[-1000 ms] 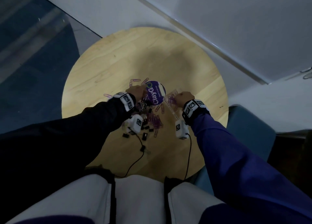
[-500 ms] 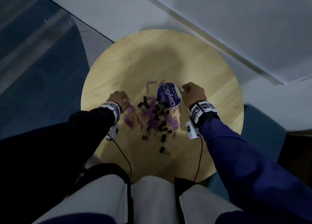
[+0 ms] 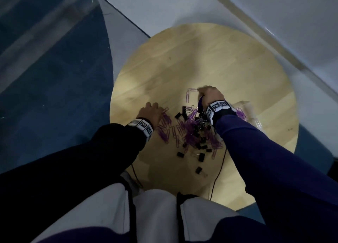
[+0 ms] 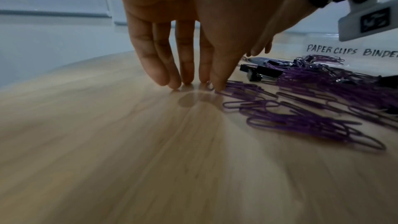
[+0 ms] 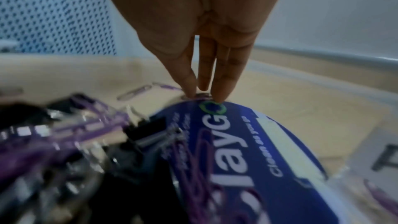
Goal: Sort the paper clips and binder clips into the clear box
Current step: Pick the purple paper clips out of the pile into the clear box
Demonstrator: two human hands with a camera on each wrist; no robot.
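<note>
Dim, bluish light throughout; the head view is underexposed, its corners nearly black and its straight lines bowed by the wide lens. A soft shadow crosses the round table [image 3: 201, 63]. The left wrist view smears toward its lower edge. The right wrist view is blurrier, the clip pile [image 5: 64, 142] streaked, the blue lid [image 5: 247, 151] soft

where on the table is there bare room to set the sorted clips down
Bare wood lies on the far half of the round table, beyond both hands, and along the near edge below the loose binder clips. The middle is crowded: purple paper clips between the left hand and right hand.
</note>
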